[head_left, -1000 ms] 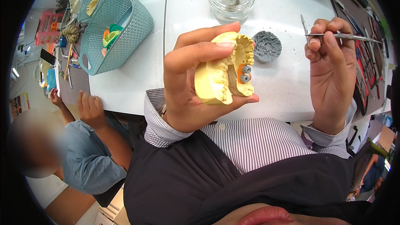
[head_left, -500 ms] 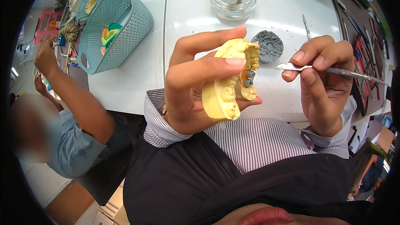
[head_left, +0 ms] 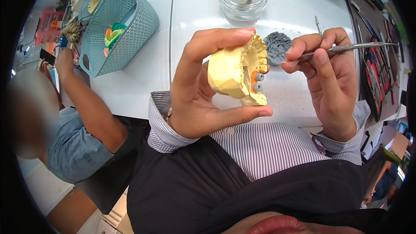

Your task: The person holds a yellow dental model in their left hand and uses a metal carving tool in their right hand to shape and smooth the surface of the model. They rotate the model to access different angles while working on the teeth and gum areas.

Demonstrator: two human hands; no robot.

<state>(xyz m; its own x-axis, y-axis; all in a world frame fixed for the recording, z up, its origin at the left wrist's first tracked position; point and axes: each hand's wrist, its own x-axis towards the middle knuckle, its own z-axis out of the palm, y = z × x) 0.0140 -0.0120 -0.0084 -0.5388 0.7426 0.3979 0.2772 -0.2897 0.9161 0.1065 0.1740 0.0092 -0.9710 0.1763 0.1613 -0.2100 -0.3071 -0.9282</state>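
My left hand [head_left: 197, 78] grips a pale yellow dental model [head_left: 227, 73] between spread fingers and the thumb, its tooth row facing right. Two grey cylindrical posts [head_left: 258, 82] stick out of an orange patch on the model. In my right hand [head_left: 327, 73] is a slim metal dental carving tool [head_left: 355, 47], pinched by the thumb and fingers; its hooked end points right and its other end is hidden behind the fingers. A round block of grey wax-like material [head_left: 277, 47] lies on the table between the two hands, partly covered by the right fingers.
A glass spirit burner [head_left: 242, 0] stands at the far middle of the white table [head_left: 195, 13]. Blue-green baskets [head_left: 138, 39] sit at the left and far right. A tool case [head_left: 377, 73] lies right. Another person [head_left: 82, 134] works at the left, holding something dark.
My left hand has turned the dental model, and its thumb now supports the lower edge. The carving tool has swung round, blade end out of sight. The person at left has raised a dark flat object.
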